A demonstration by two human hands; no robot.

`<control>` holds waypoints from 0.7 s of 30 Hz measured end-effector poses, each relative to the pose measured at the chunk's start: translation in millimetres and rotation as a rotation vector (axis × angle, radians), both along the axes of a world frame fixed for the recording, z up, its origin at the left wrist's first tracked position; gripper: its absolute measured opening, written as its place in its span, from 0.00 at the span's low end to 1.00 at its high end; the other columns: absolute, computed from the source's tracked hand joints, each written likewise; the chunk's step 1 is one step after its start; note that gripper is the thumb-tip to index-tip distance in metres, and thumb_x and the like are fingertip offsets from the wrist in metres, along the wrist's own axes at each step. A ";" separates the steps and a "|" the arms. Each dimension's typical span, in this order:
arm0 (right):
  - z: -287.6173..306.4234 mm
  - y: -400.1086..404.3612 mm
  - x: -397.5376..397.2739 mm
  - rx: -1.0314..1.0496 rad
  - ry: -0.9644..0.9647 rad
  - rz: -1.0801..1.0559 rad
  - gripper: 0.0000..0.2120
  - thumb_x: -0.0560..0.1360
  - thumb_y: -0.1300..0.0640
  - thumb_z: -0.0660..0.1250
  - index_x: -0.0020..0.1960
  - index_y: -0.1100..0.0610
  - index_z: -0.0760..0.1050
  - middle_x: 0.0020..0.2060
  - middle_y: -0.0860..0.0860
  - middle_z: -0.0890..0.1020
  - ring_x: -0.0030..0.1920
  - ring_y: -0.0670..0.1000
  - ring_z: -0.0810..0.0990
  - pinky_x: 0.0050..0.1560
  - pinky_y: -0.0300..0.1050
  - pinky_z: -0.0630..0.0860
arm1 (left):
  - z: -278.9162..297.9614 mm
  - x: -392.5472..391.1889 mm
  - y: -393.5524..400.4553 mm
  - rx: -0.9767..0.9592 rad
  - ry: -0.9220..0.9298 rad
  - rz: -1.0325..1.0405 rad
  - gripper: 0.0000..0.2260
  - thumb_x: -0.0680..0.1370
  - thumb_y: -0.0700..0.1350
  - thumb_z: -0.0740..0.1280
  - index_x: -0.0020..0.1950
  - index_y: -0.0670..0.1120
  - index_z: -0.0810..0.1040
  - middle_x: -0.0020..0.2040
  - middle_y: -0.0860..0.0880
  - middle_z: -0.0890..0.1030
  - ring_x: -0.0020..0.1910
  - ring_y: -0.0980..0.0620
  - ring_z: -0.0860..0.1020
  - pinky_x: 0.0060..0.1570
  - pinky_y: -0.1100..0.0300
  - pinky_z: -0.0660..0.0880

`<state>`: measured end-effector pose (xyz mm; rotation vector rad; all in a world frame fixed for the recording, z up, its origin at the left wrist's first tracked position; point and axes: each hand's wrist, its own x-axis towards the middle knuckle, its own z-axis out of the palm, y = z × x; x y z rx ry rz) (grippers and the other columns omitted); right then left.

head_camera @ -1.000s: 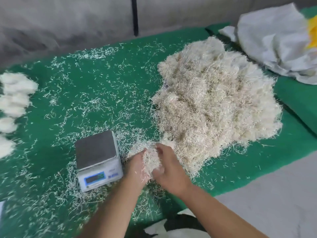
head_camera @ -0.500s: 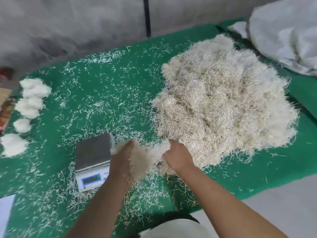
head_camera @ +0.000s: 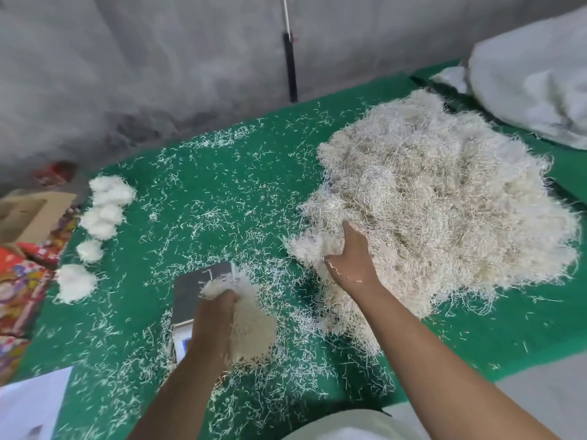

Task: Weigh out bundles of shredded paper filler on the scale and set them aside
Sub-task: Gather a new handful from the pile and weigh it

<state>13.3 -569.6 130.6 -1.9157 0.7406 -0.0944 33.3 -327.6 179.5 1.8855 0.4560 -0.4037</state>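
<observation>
A big heap of pale shredded paper filler (head_camera: pixel 444 201) covers the right half of the green table (head_camera: pixel 206 192). My left hand (head_camera: pixel 212 315) grips a bundle of shreds (head_camera: pixel 251 325) just over the small scale (head_camera: pixel 193 287), whose dark pan is partly hidden behind hand and bundle. My right hand (head_camera: pixel 352 258) grips a tuft of shreds (head_camera: pixel 311 246) at the heap's near left edge. Several white bundles (head_camera: pixel 101 217) lie in a row at the table's left side.
Loose shreds are scattered over the green cover. A white sack (head_camera: pixel 533 77) lies at the back right. Cardboard and colourful boxes (head_camera: pixel 22 249) stand past the left edge. A grey wall runs behind; grey floor shows at the lower right.
My left hand has carried its bundle left, over the scale. My right hand has parted from it and moved up to the heap's edge, where it grips a new tuft.
</observation>
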 end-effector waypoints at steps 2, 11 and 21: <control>2.4 16.1 -18.8 0.051 -0.093 0.057 0.34 0.82 0.64 0.67 0.84 0.47 0.60 0.78 0.53 0.68 0.69 0.52 0.76 0.65 0.41 0.71 | 13.7 -1.8 -16.9 0.033 -0.061 -0.002 0.09 0.79 0.35 0.65 0.42 0.47 0.73 0.31 0.48 0.73 0.22 0.54 0.76 0.26 0.60 0.75; -58.7 11.2 -62.3 0.056 0.485 0.329 0.15 0.83 0.55 0.69 0.65 0.63 0.80 0.44 0.51 0.79 0.43 0.48 0.79 0.46 0.39 0.78 | 67.8 -9.5 -72.2 0.009 -0.139 -0.051 0.18 0.80 0.48 0.65 0.68 0.44 0.69 0.42 0.48 0.72 0.36 0.53 0.70 0.30 0.59 0.67; -23.4 15.9 -66.9 0.497 0.206 0.214 0.09 0.84 0.52 0.67 0.62 0.52 0.77 0.57 0.53 0.80 0.41 0.47 0.84 0.49 0.50 0.85 | 60.3 -18.6 -80.8 -0.298 0.003 0.037 0.55 0.65 0.84 0.59 0.81 0.47 0.65 0.79 0.41 0.68 0.77 0.35 0.66 0.75 0.36 0.62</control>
